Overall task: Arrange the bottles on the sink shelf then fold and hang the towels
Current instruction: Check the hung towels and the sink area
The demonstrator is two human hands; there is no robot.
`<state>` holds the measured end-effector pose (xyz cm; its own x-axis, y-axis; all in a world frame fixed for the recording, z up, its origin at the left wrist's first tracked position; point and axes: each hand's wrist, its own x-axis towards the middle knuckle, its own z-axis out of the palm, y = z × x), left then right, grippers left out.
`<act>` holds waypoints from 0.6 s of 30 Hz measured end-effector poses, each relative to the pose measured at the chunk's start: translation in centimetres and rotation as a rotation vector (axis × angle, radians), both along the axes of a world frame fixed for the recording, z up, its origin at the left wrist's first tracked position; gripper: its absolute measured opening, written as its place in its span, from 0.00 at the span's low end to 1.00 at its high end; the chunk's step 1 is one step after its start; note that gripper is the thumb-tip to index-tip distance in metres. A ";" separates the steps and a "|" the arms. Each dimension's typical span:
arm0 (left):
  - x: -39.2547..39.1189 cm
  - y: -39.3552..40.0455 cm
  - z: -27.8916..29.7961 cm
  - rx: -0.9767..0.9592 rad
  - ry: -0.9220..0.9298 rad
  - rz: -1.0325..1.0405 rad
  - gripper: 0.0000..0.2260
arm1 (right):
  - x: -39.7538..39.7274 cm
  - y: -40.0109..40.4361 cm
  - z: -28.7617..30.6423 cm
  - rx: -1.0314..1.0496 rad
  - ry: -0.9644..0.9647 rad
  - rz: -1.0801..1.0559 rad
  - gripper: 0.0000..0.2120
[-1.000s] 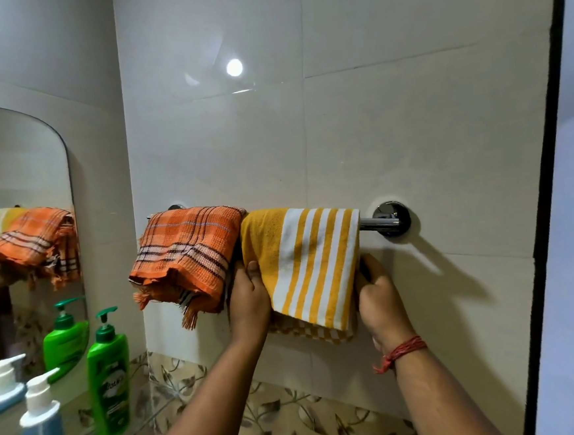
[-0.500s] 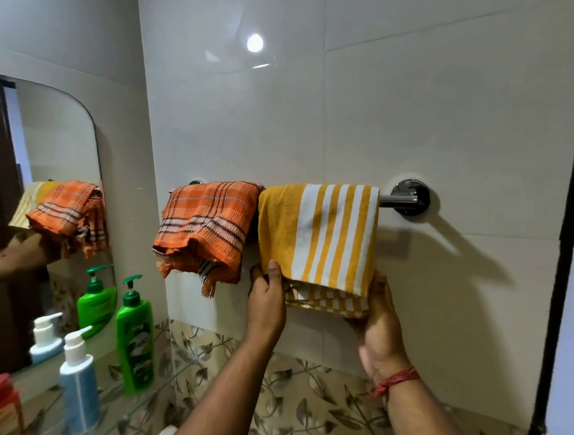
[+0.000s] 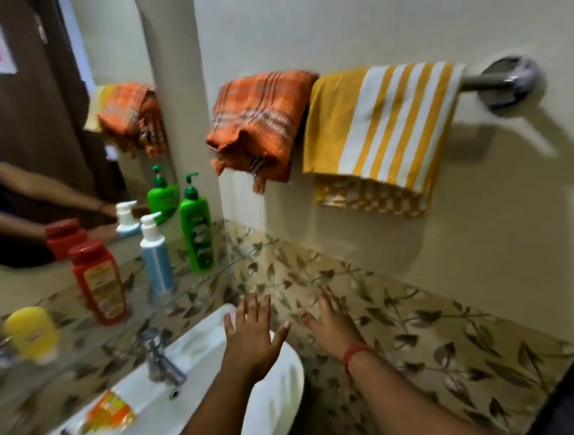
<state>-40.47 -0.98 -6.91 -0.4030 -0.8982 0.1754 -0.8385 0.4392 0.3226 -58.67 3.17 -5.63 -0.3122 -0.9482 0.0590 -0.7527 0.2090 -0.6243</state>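
An orange plaid towel and a yellow-and-white striped towel hang folded side by side on the chrome wall rail. On the glass shelf stand a green pump bottle, a blue pump bottle, a red bottle and a yellow bottle. My left hand and my right hand hover low over the sink's right end, fingers spread, holding nothing, well below the towels.
A white sink with a chrome tap lies under the shelf; an orange-and-white packet lies on the sink's rim. A mirror hangs at the left. Leaf-patterned tiles run along the wall. A dark door edge is at the lower right.
Both hands have let go of the striped towel's lower edge and dropped to above the sink. The view has tilted down and left, showing the sink and more bottles.
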 end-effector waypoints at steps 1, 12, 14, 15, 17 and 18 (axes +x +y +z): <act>0.9 0.5 -1.3 0.017 -0.027 0.027 0.44 | 0.4 -0.2 -1.2 0.066 0.118 0.029 0.37; 7.4 8.1 -10.2 0.228 -0.184 0.403 0.43 | 7.0 -0.7 -10.1 0.204 0.401 0.521 0.39; 7.3 9.1 -10.7 0.258 -0.187 0.481 0.43 | 7.7 -0.8 -10.9 0.219 0.414 0.601 0.38; 7.3 9.6 -10.9 0.275 -0.195 0.521 0.43 | 8.0 -0.7 -11.4 0.219 0.421 0.638 0.38; 7.4 10.6 -11.2 0.297 -0.207 0.593 0.45 | 8.6 -0.6 -12.0 0.227 0.442 0.722 0.38; 7.7 11.0 -11.3 0.301 -0.215 0.633 0.46 | 8.9 -0.6 -12.3 0.227 0.456 0.767 0.38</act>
